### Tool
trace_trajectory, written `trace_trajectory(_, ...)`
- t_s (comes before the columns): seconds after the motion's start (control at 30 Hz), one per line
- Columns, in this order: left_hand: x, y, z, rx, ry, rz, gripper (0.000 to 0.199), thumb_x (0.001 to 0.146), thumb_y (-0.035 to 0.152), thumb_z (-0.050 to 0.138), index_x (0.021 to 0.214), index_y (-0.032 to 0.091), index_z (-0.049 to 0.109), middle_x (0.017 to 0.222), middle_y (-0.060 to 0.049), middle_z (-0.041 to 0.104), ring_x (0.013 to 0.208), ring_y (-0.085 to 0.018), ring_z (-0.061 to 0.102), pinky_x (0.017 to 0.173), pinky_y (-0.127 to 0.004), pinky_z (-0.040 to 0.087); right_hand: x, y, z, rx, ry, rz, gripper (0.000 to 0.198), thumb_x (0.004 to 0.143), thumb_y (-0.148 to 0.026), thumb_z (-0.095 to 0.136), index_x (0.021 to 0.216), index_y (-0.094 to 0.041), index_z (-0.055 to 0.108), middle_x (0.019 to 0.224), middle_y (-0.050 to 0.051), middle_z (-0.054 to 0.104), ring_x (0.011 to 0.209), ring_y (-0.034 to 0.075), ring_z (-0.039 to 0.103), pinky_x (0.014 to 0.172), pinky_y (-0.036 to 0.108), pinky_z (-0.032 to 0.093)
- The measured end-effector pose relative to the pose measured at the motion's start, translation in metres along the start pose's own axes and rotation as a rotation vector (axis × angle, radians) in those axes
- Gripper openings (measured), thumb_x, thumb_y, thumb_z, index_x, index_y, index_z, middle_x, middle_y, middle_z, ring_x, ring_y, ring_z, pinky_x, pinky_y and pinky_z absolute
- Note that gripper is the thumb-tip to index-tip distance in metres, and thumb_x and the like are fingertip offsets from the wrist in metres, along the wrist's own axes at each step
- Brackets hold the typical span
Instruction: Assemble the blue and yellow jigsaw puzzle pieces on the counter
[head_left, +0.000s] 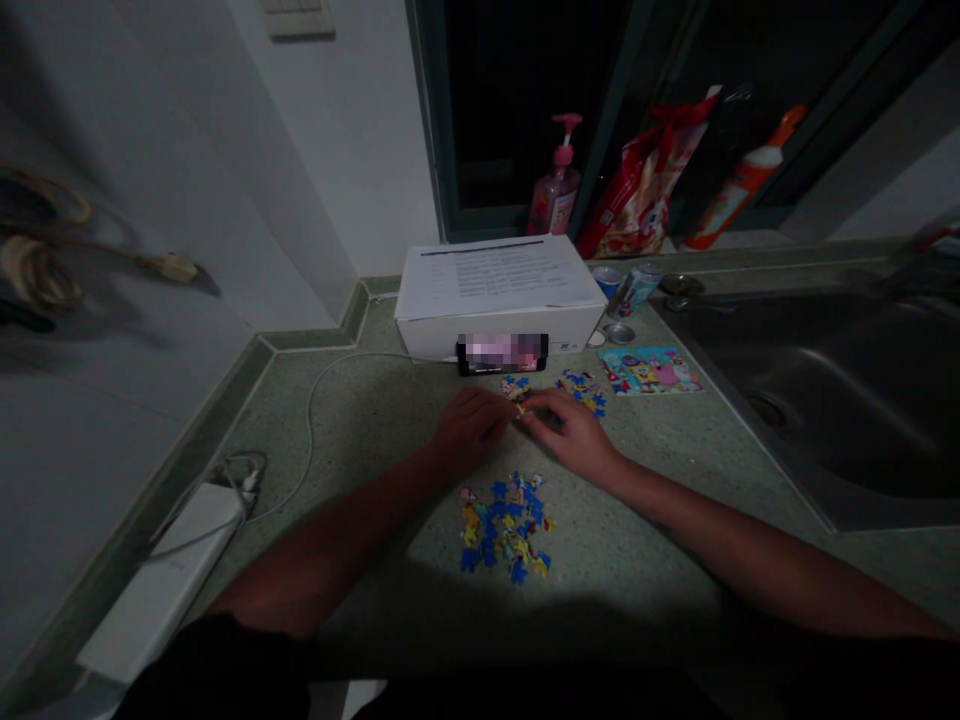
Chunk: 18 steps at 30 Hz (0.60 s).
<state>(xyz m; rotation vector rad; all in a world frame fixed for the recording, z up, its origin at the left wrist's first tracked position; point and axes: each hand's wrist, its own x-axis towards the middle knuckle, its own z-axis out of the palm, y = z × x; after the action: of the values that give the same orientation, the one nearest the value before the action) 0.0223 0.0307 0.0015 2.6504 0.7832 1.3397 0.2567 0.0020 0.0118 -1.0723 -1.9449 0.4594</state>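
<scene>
My left hand (471, 425) and my right hand (574, 437) meet over the counter, fingertips almost together. A small yellow jigsaw puzzle piece (520, 411) shows between them, with the fingers of both hands closed at it. Just beyond my fingertips lies a small group of puzzle pieces (516, 384), partly covered by my hands. Another cluster of pieces (589, 388), blue and yellow, sits behind my right hand. Nearer to me, a loose pile of blue, yellow and pink puzzle pieces (493, 530) is spread between my forearms.
A phone (502, 354) leans against a white box (495, 285) topped with a printed sheet. A colourful picture card (651, 370) lies right, before the sink (795, 525). Cans (636, 290) stand beside the box. A white cable (309, 420) runs to a power strip (169, 580).
</scene>
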Motion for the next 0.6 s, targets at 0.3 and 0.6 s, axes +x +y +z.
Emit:
trace_trajectory(0.3,-0.0002,-0.0002,0.0003,0.001,-0.043,-0.036,0.017,0.112,0.021,0.057,0.119,0.022,0.073,0.111,-0.008,0.084,0.107,-0.021,0.078,0.101,-0.043,0.063,0.0,-0.0049,-0.0069,-0.151,-0.013,-0.097,0.017,0.107,-0.03,0.068,0.121,-0.031,0.077,0.115,0.008,0.083,0.109,0.031,0.078,0.101,0.057,0.063)
trace_trajectory(0.6,-0.0012,-0.0015,-0.0002,0.011,-0.032,-0.112,0.019,0.11,0.024,0.059,0.123,0.021,0.073,0.112,-0.008,0.084,0.107,-0.023,0.079,0.101,-0.046,0.064,0.0001,-0.0065,-0.0061,-0.17,0.051,-0.132,0.03,0.107,-0.031,0.068,0.136,-0.032,0.073,0.121,0.01,0.081,0.113,0.033,0.076,0.098,0.055,0.063)
